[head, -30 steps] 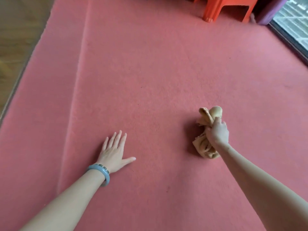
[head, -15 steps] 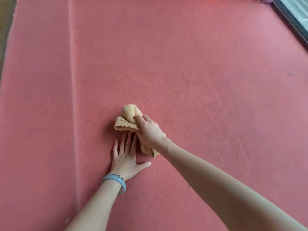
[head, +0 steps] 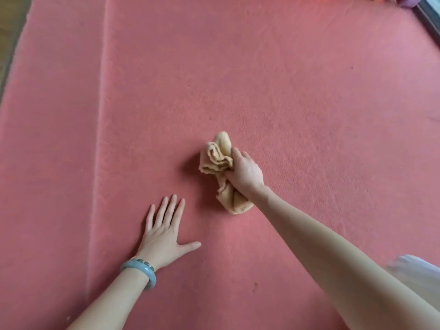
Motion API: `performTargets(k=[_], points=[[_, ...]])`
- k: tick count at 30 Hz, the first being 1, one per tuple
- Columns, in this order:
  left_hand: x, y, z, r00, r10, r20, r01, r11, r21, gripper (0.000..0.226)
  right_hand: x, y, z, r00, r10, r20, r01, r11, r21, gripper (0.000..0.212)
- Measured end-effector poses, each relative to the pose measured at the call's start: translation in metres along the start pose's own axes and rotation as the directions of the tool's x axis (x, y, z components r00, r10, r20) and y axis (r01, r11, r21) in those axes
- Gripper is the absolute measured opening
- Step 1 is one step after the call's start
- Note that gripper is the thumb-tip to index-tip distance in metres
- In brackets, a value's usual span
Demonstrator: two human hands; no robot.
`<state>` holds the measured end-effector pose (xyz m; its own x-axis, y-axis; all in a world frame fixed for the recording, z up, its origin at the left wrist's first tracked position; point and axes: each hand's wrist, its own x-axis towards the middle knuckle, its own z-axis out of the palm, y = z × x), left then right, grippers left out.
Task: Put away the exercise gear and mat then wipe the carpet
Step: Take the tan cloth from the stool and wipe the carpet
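Observation:
A red carpet (head: pixel 297 96) fills nearly the whole view. My right hand (head: pixel 245 173) grips a bunched tan cloth (head: pixel 217 157) and holds it down on the carpet near the middle. Part of the cloth sticks out ahead of the fingers and part trails back under the wrist. My left hand (head: pixel 164 231) rests flat on the carpet with straight, spread fingers, to the lower left of the cloth and apart from it. A blue bracelet (head: pixel 140 270) circles the left wrist.
A long crease (head: pixel 100 129) runs down the carpet on the left. Wooden floor (head: pixel 10 27) shows past the carpet's left edge. At the top right are a dark window frame (head: pixel 428 15), a purple object (head: pixel 410 1) and bits of orange furniture.
My right hand swept the cloth from the right to beside my left hand, then back a little to the right and away. My left hand stayed flat on the carpet.

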<state>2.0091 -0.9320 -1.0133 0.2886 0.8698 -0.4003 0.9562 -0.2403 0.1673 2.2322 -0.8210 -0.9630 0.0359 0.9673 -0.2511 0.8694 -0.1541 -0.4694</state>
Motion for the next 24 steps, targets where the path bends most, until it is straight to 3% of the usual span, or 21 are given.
performTargets(k=[5,9,12,14,16,18,19,22,24], points=[[-0.001,0.000,0.002,1.000,-0.031,-0.002,0.031,0.999,0.031,0.109,0.019,0.118,-0.061,0.934,0.305,-0.185,-0.285,0.950,0.126,0.031],[0.002,0.000,0.002,1.000,-0.024,-0.006,0.024,0.995,0.094,0.111,0.028,0.183,-0.105,0.762,0.576,-0.295,-0.527,0.817,0.233,0.030],[0.001,0.003,0.004,0.999,-0.047,-0.002,0.047,0.995,0.089,0.114,0.042,0.180,-0.108,0.719,0.611,-0.332,-0.554,0.792,0.258,0.036],[0.001,0.009,0.003,0.997,-0.071,0.018,0.070,0.996,0.055,0.115,0.056,0.146,-0.089,0.778,0.543,-0.316,-0.498,0.840,0.215,0.047],[0.001,0.013,-0.003,0.997,-0.071,0.029,0.070,0.997,0.030,0.113,0.063,0.087,-0.060,0.893,0.384,-0.236,-0.366,0.923,0.116,0.053],[0.003,0.015,-0.016,0.996,-0.076,0.046,0.077,0.997,-0.019,0.106,0.061,0.017,-0.025,0.990,0.115,-0.085,-0.114,0.993,0.017,0.049],[0.004,0.013,-0.024,0.995,-0.078,0.057,0.079,0.997,-0.025,0.103,0.055,-0.016,-0.008,1.000,-0.019,0.006,0.019,1.000,-0.012,0.047],[0.011,0.004,-0.044,0.994,-0.103,0.039,0.102,0.994,0.032,0.106,0.034,-0.084,0.028,0.892,-0.352,0.284,0.359,0.933,0.030,0.047],[0.015,0.000,-0.054,0.992,-0.127,0.018,0.126,0.991,0.037,0.106,0.031,-0.100,0.033,0.790,-0.470,0.394,0.498,0.867,0.035,0.047]])
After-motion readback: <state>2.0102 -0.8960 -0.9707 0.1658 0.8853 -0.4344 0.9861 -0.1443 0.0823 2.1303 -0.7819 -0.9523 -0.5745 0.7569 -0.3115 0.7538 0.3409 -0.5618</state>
